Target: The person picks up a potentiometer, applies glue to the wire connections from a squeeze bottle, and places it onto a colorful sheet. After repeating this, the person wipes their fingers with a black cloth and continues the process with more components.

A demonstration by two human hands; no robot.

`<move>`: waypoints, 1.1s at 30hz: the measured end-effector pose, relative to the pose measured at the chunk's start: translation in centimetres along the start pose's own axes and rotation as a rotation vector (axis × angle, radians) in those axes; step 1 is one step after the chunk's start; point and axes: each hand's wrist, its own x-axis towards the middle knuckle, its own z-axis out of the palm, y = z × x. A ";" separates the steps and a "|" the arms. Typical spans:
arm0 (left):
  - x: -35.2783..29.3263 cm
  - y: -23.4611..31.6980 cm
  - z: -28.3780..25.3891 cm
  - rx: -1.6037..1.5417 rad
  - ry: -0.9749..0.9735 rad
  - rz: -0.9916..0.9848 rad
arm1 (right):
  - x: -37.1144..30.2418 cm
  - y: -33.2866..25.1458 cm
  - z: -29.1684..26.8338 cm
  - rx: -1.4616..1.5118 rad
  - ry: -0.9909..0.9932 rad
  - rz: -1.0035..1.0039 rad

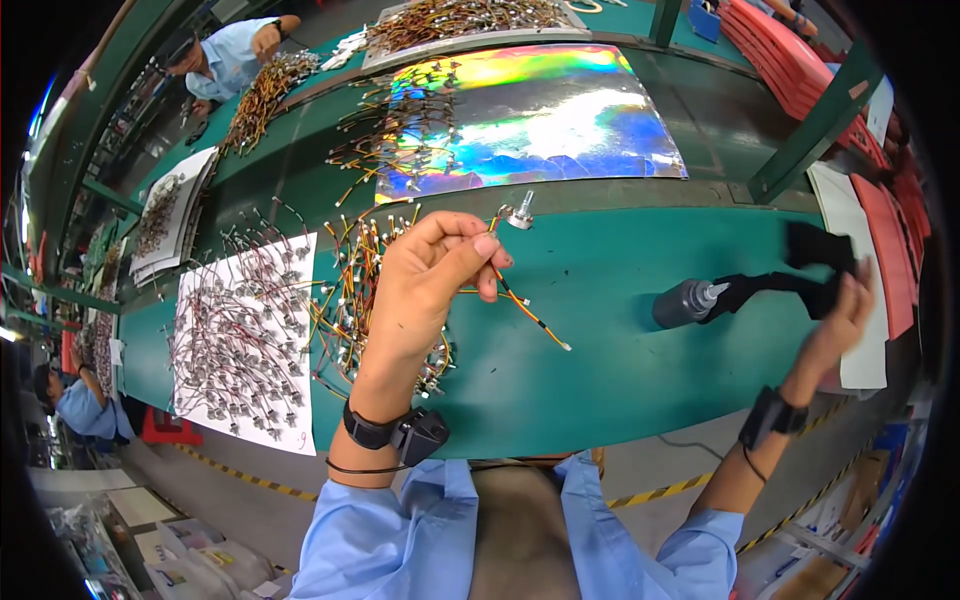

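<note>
Between the thumb and fingers of my left hand (pixel 435 270) are the thin red, yellow and black wires of a potentiometer (pixel 520 213). Its metal shaft points up above my fingertips, and the wire ends with small white connectors hang below. My right hand (pixel 843 318), far to the right, is closed on a black cloth (pixel 770 290), blurred by motion. The cloth stretches toward a dark grey bottle (pixel 683 303) with a pale nozzle, lying tilted or leaning on the green mat. I cannot tell whether cloth and nozzle touch.
Beside my left forearm lies a pile of wired potentiometers (pixel 365 270). More cover a white sheet (pixel 306 420) at left. A shiny holographic sheet (pixel 600 130) lies behind, with wired parts along its left side. Green posts (pixel 815 125) and red trays (pixel 790 65) stand right. Co-workers sit at left.
</note>
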 end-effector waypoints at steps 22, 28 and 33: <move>-2.2 -2.0 -2.1 -0.567 -0.126 -0.196 | -15.2 -19.7 11.0 0.698 -0.684 0.107; -2.8 -1.8 -1.3 -0.434 -0.082 -0.137 | -16.5 -20.1 12.2 0.719 -0.564 0.179; -2.9 -2.1 -1.0 -0.364 -0.084 -0.061 | -17.6 -20.2 12.7 0.733 -0.465 0.273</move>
